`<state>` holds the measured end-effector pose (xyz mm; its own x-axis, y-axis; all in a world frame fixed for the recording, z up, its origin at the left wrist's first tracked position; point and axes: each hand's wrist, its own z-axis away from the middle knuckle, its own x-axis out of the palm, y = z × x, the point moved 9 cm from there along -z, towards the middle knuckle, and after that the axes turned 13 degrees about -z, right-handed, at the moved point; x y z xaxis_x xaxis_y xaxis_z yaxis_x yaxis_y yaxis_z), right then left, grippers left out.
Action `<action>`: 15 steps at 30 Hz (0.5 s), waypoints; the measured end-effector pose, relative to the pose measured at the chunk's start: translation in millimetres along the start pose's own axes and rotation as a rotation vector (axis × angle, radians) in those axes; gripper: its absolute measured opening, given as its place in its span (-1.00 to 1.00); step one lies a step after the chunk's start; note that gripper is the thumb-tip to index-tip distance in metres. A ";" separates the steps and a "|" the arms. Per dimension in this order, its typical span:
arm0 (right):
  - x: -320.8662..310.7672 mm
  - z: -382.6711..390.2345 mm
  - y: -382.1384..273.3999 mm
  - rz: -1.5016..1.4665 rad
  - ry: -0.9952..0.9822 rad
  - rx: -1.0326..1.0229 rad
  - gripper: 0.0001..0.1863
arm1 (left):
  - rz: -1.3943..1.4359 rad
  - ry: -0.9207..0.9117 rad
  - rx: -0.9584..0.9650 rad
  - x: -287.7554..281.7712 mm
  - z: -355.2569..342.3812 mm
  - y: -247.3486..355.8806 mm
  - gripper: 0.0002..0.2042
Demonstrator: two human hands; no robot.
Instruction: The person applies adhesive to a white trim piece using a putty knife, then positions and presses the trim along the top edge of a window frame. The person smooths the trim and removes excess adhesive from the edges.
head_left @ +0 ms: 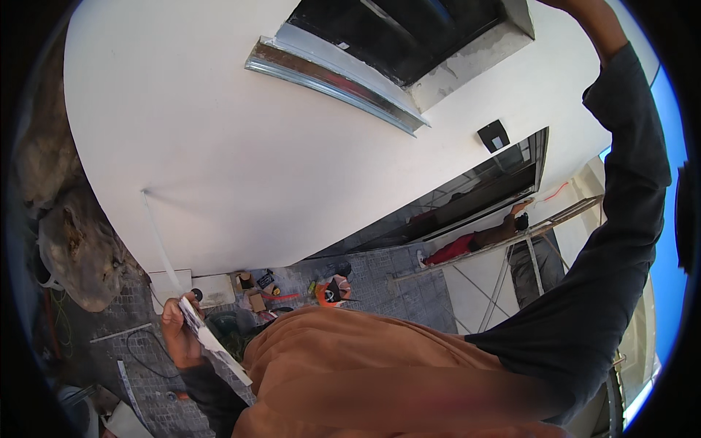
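Note:
At the lower left, my left hand is closed round a flat, narrow white board, with dark smudges near the fingers. The board is tilted, its far end reaching down beside my brown top. My right arm, in a dark sleeve, stretches up along the right side. Only a part of my right hand shows at the top edge, by the white wall; its fingers are out of the picture. A thin white rod runs from the wall down to near my left hand.
A metal ledge juts out below a dark window. A black wall lamp sits further right. Another person works by a lower window near scaffolding. Below lie boxes, an orange bag and large rocks.

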<state>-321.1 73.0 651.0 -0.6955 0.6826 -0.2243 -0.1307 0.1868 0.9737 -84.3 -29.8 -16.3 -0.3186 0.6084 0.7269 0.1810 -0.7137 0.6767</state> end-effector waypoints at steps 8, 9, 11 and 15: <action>-22.1 -3.3 -16.8 -0.069 0.036 -0.006 -0.82 | 0.008 0.030 -0.017 0.5 -1.3 -3.7 -0.64; -23.2 -3.5 -22.2 -0.031 -0.007 -0.008 -0.82 | -0.006 0.022 -0.013 0.5 -2.3 -0.8 -0.64; -43.0 -2.3 -22.8 -0.109 0.003 0.036 -0.83 | -0.009 -0.017 0.022 4.6 -3.8 3.6 -0.65; -57.0 10.3 -12.1 -0.298 0.086 0.091 -0.81 | 0.001 -0.004 -0.014 1.2 -2.6 1.4 -0.66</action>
<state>-272.5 39.0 651.6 -0.6940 0.5268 -0.4908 -0.2762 0.4347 0.8572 -86.9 -31.0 -14.8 -0.3147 0.6091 0.7280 0.1685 -0.7189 0.6744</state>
